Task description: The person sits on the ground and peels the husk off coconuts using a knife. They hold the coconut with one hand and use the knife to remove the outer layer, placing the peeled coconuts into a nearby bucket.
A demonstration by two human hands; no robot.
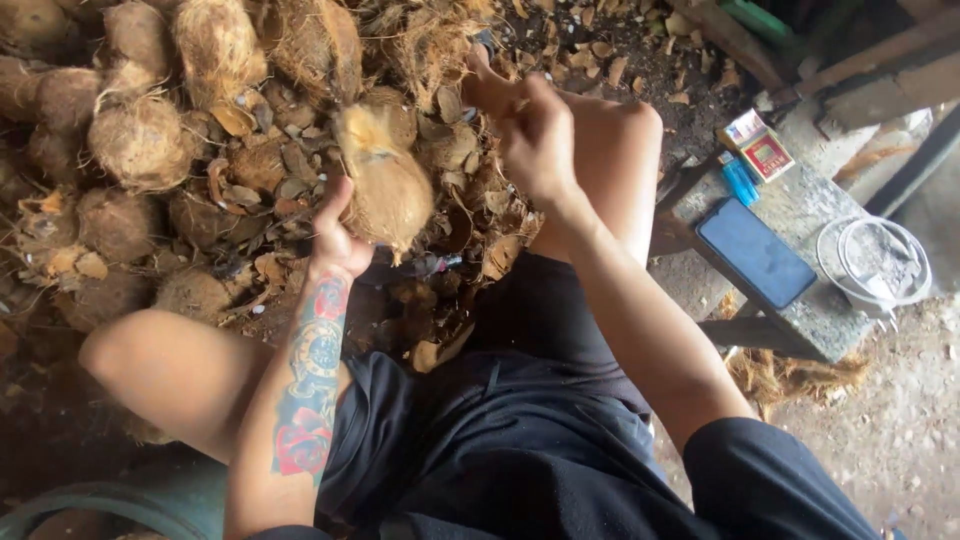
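Note:
My left hand [335, 232] grips a husked brown coconut [385, 180] from its left side and holds it up in front of me, pointed end down. My right hand [530, 130] is raised to the right of the coconut, fingers closed on a thin dark handle of a tool [478, 62]; its blade is hidden among the fibres. A heap of fibrous coconuts [140, 140] and torn husk pieces [270, 170] lies just behind the held coconut. My bare knees flank the hands.
A rough wooden bench [810, 310] at the right carries a dark phone [755, 252], a blue lighter [741, 182], a small red and white pack [757, 145] and a clear lidded tub [875, 262]. A green rim [120, 500] curves at lower left.

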